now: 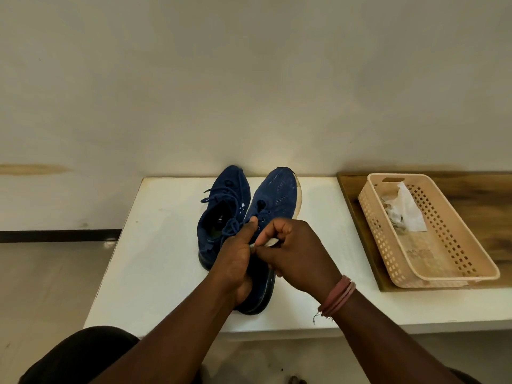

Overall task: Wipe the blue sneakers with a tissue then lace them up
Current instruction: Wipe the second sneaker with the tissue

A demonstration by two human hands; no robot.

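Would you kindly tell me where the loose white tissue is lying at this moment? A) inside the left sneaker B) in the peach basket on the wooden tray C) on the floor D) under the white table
B: the crumpled white tissue lies inside the perforated peach basket to the right of the sneakers.

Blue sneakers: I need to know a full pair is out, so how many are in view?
2. One blue mesh sneaker stands on the white table; the other beside it, its heel hidden behind both hands.
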